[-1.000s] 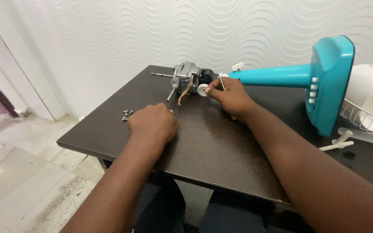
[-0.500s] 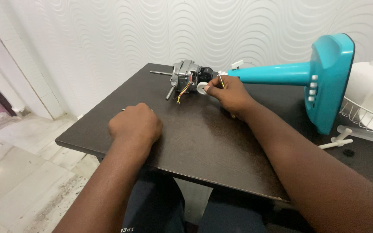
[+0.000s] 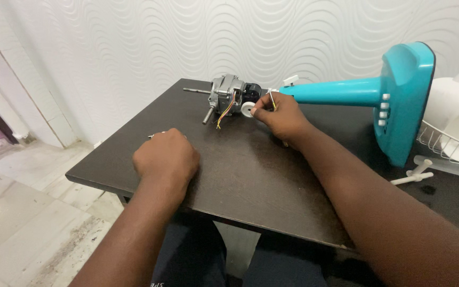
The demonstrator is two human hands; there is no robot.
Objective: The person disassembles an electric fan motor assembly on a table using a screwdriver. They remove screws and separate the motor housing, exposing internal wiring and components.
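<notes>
Tabletop (image 3: 251, 175), dark and smooth, is carrying everything here. Nearest the camera, the left hand (image 3: 166, 158) is resting on it as a loose fist, fingers curled under; it is covering most of a small cluster of screws (image 3: 150, 136), and whether it is pinching one cannot be told. Further back, the right hand (image 3: 278, 118) is reaching to the fan motor (image 3: 228, 97), its fingers pressed together around a thin screwdriver (image 3: 273, 101) whose tip is meeting the motor beside a white plastic knob (image 3: 247, 109). The motor is lying on its side near the far edge, joined to the neck of a teal fan stand (image 3: 367, 93) that is stretching to the right.

The motor looks dense and rigid, probably heavy for its bulk, and the metal casing is offering the safest hold. The loose coloured wires (image 3: 224, 114) and the slim shaft (image 3: 195, 91) seem delicate and poor places to grip. Beyond the stand, a white wire grille (image 3: 447, 146) is lying at the right edge.
</notes>
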